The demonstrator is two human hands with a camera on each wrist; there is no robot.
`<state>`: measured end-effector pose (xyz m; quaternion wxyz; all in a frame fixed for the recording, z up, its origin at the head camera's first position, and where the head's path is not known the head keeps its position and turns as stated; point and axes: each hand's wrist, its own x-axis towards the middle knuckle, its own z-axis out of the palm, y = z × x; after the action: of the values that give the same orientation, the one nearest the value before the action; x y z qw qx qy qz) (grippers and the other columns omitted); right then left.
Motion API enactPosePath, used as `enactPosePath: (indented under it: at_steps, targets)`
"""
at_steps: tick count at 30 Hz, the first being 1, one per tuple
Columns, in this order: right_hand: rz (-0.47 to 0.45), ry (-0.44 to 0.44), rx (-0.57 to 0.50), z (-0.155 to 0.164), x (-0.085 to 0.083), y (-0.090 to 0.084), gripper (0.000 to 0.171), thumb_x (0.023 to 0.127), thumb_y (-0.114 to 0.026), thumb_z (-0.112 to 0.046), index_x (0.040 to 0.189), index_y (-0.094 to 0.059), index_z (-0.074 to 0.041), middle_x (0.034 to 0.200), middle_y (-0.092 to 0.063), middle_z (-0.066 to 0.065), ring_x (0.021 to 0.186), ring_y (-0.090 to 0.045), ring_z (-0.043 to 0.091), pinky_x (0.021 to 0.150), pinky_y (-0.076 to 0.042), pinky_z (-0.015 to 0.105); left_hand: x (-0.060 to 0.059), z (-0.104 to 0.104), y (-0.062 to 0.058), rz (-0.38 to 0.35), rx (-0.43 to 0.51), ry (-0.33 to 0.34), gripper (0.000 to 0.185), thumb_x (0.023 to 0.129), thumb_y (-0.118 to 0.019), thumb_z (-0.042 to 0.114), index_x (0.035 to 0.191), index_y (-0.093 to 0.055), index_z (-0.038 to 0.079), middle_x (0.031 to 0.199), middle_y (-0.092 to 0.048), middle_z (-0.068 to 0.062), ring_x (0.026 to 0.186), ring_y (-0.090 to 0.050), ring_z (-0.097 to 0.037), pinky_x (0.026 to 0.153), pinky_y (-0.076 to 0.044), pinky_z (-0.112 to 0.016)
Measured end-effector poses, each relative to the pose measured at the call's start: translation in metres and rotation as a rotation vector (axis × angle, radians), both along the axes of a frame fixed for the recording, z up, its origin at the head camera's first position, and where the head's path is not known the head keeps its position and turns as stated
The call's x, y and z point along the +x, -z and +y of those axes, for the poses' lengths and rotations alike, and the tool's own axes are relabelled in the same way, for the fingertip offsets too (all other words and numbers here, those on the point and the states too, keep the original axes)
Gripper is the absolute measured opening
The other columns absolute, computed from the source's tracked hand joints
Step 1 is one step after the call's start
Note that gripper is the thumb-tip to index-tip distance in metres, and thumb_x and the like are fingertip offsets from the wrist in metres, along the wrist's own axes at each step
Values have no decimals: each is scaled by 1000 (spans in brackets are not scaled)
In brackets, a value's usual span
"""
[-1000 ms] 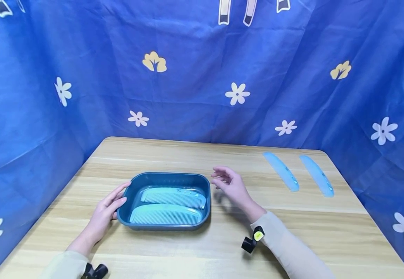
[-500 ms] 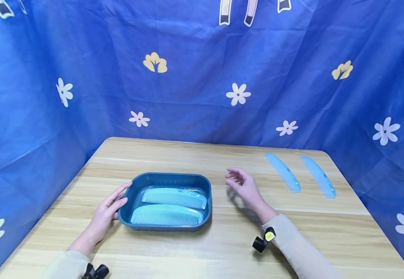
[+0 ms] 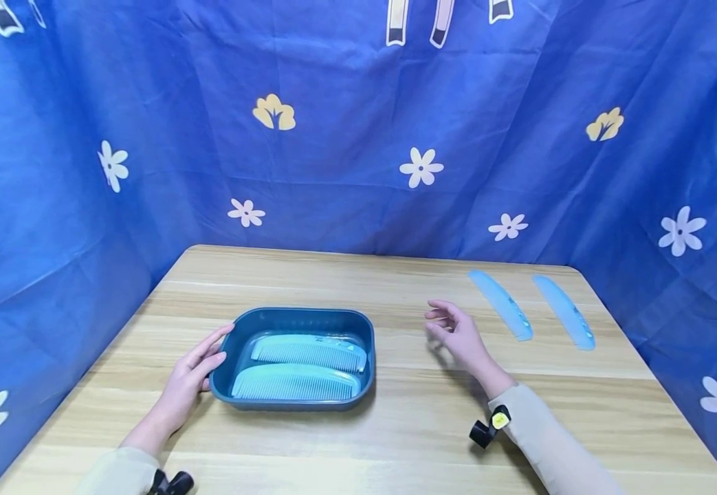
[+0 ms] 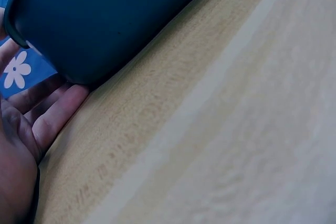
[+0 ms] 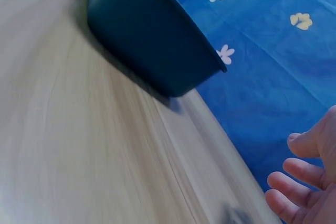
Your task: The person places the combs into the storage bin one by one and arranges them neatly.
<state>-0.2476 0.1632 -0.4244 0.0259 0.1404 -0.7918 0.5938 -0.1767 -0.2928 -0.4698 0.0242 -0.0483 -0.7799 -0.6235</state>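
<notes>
Wooden table (image 3: 395, 440), dark blue oval tray (image 3: 296, 315), two light-blue combs (image 3: 309, 350) inside

We see a light wooden table (image 3: 395, 426) bearing a dark blue tray (image 3: 296, 313). Well to the right of the tray, near the table's far right corner, two pale blue combs (image 3: 500, 304) (image 3: 564, 311) lie flat, side by side, just apart.
</notes>
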Motion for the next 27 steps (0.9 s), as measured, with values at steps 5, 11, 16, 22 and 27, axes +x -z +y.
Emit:
enactPosePath:
  at_steps: [5, 11, 16, 22, 27]
  targets:
    - [-2, 31, 22, 11, 0, 3, 43, 86, -60, 5, 127, -49, 7, 111, -56, 31, 92, -57, 36, 74, -48, 24, 1, 0, -1, -10, 0, -6, 47, 99, -45, 23, 145, -35, 20, 137, -33, -22, 102, -49, -6, 62, -53, -28]
    - [-6, 49, 33, 25, 1, 5, 44, 87, -59, 4, 129, -46, 8, 111, -55, 31, 93, -55, 46, 74, -52, 44, 0, 0, -1, 4, 7, 5, 47, 99, -45, 22, 145, -35, 19, 137, -32, -23, 104, -50, -6, 64, -54, -29]
    - [24, 85, 87, 35, 2, 4, 44, 87, -60, 4, 129, -46, 9, 109, -56, 31, 91, -57, 42, 73, -52, 39, 1, 1, 0, 5, 16, 2, 47, 99, -45, 21, 145, -34, 18, 137, -32, -23, 103, -51, -6, 63, -54, -29]
    - [13, 108, 96, 51, -8, 23, 46, 87, -60, 4, 131, -45, 6, 110, -55, 30, 90, -58, 34, 70, -53, 44, 1, 0, -1, 12, 20, 5, 47, 99, -45, 21, 145, -35, 18, 132, -39, -12, 101, -52, -8, 62, -53, -28]
    - [18, 149, 138, 71, -17, 38, 48, 88, -62, -4, 132, -45, 3, 110, -57, 25, 89, -59, 25, 67, -54, 34, 0, 1, 0, 11, 18, 11, 47, 99, -45, 22, 145, -35, 18, 135, -37, -15, 103, -52, -7, 65, -54, -30]
